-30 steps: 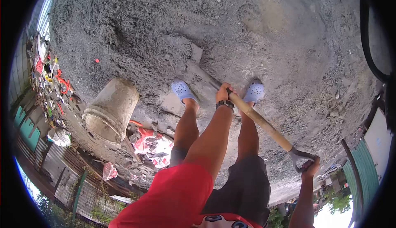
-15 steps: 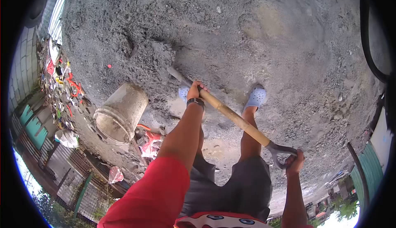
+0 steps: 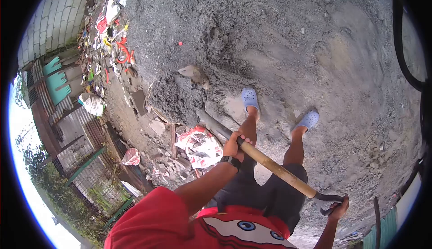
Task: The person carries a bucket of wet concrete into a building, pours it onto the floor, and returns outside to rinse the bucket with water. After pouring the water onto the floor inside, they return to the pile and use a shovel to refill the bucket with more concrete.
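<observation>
Head view: the shovel (image 3: 275, 171) slants forward-left along its long axis, its far end, heaped with grey mix (image 3: 177, 98), overlapping the bucket (image 3: 192, 73); left hand (image 3: 232, 145) clamped round the shaft, right hand (image 3: 340, 206) round the D-grip (image 3: 328, 197).

red short-sleeved shirt (image 3: 173, 226) at seven o'clock, blue-irised cartoon eyes (image 3: 246, 225) on a white band (image 3: 262, 233) across its front, dark grey shorts (image 3: 288, 204) between four and five, black watch (image 3: 231, 160) between five and six, pale blue perforated clogs (image 3: 249, 97) at two and three
</observation>
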### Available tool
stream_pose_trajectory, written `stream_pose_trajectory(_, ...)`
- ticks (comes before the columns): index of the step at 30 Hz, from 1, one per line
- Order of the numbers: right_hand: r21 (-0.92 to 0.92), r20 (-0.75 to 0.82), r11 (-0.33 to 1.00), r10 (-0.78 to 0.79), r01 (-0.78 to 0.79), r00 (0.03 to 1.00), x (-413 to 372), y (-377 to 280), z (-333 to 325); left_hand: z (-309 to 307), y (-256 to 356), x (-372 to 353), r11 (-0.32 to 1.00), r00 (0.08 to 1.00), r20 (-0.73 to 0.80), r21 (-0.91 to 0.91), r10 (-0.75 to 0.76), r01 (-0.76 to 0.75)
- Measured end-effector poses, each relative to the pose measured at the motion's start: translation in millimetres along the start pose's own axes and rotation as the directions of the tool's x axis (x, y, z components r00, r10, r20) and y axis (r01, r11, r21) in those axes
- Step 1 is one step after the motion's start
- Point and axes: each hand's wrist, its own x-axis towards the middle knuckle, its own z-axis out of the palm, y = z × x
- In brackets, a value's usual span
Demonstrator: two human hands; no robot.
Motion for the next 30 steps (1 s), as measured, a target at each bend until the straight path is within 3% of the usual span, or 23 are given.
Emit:
stream_pose_trajectory(4, -0.402, 0.226, 0.903, -0.062, 0.151, 0.972, 15.1, 22.3, 67.5, -70.7, 36.8, -5.2, 0.980, 0.962, -0.190, 0.074, 0.195, -0.184)
stream_pose_trajectory(6, -0.665, 0.372, 0.716, 0.070, 0.213, 0.926, 35.8, 39.3, 106.1, -102.8, 52.7, 10.4, 0.948, 0.903, -0.293, 0.132, 0.315, -0.288)
stream_pose_trajectory(8, -0.832, 0.523, 0.358, 0.246, 0.425, 0.816, 85.9, 88.3, 134.9, -142.9, 71.1, 42.6, 0.857, 0.868, -0.294, 0.456, 0.399, -0.239)
stream_pose_trajectory(9, -0.879, 0.472, 0.198, 0.479, 0.433, 0.740, 86.0, 81.7, 165.1, -152.1, 74.1, 64.7, 0.783, 0.780, -0.335, 0.546, 0.529, -0.298)
stream_pose_trajectory(10, -0.883, 0.360, 0.031, 0.686, 0.469, 0.632, 75.8, 73.6, 193.4, -147.1, 75.9, 72.5, 0.767, 0.756, -0.331, 0.547, 0.565, -0.334)
stream_pose_trajectory(11, -0.884, 0.361, 0.040, 0.692, 0.466, 0.625, 74.1, 81.8, 196.3, -164.2, 75.9, 101.3, 0.721, 0.701, -0.353, 0.609, 0.619, -0.330)
stream_pose_trajectory(12, -0.891, 0.267, 0.021, 0.832, 0.454, 0.486, 78.1, 90.3, 202.9, -172.4, 79.4, 133.1, 0.668, 0.648, -0.354, 0.666, 0.674, -0.331)
stream_pose_trajectory(13, -0.893, 0.166, 0.001, 0.929, 0.450, 0.329, 89.4, 90.6, 209.6, -154.6, 81.3, 133.1, 0.643, 0.660, -0.347, 0.716, 0.667, -0.272)
stream_pose_trajectory(14, -0.897, 0.171, 0.011, 0.930, 0.441, 0.326, 103.0, 88.7, 207.4, -145.2, 77.2, 126.4, 0.613, 0.669, -0.352, 0.765, 0.655, -0.197)
stream_pose_trajectory(16, -0.824, 0.342, -0.020, 0.779, 0.567, 0.525, 126.3, 87.5, 184.8, -78.6, 58.3, 65.5, 0.691, 0.773, -0.294, 0.681, 0.562, -0.244)
stream_pose_trajectory(17, -0.830, 0.338, -0.016, 0.781, 0.558, 0.525, 135.1, 78.0, 173.7, -50.0, 45.7, 38.1, 0.694, 0.796, -0.227, 0.653, 0.560, -0.302)
stream_pose_trajectory(19, -0.821, 0.538, 0.504, 0.521, 0.269, 0.663, 144.2, 39.0, 148.8, 2.1, 23.1, 18.8, 0.731, 0.815, -0.073, 0.494, 0.574, -0.471)
stream_pose_trajectory(20, -0.669, 0.547, 0.730, 0.357, 0.140, 0.757, 147.9, 21.9, 132.9, 29.1, 9.4, 20.6, 0.757, 0.807, -0.001, 0.349, 0.590, -0.553)
stream_pose_trajectory(21, -0.449, 0.475, 0.887, 0.338, -0.106, 0.812, 149.7, 11.4, 118.9, 74.4, -7.5, 18.0, 0.839, 0.855, 0.000, 0.195, 0.518, -0.508)
stream_pose_trajectory(22, -0.433, 0.460, 0.894, 0.329, -0.115, 0.825, 158.8, 13.6, 102.8, 116.2, -27.8, 26.4, 0.898, 0.905, 0.047, 0.110, 0.423, -0.425)
stream_pose_trajectory(23, -0.106, 0.473, 0.956, 0.290, -0.273, 0.832, 166.7, 22.9, 86.2, 139.2, -46.9, 57.1, 0.915, 0.916, 0.089, 0.066, 0.391, -0.397)
stream_pose_trajectory(24, 0.237, 0.472, 0.890, 0.245, -0.390, 0.847, 174.0, 33.3, 69.5, 174.0, -76.1, 73.4, 0.907, 0.910, 0.053, 0.068, 0.412, -0.415)
stream_pose_trajectory(25, 0.341, 0.355, 0.890, 0.178, -0.304, 0.918, 183.5, 42.9, 51.0, 200.8, -105.2, 94.5, 0.949, 0.941, 0.144, 0.031, 0.307, -0.314)
stream_pose_trajectory(27, 0.436, 0.194, 0.872, 0.150, -0.222, 0.969, 192.2, 43.9, -6.2, 245.1, -186.2, 133.9, 0.965, 0.969, 0.157, 0.148, 0.193, -0.216)
stream_pose_trajectory(28, 0.421, 0.041, 0.887, 0.190, -0.190, 0.981, 183.7, 27.4, -33.8, 258.4, -235.2, 150.6, 0.981, 0.983, 0.173, 0.172, 0.063, -0.094)
stream_pose_trajectory(30, 0.360, -0.157, 0.931, 0.127, -0.063, 0.979, 184.6, 34.9, -118.6, 268.0, -346.5, 166.7, 0.960, 0.971, 0.184, 0.263, -0.153, 0.101)
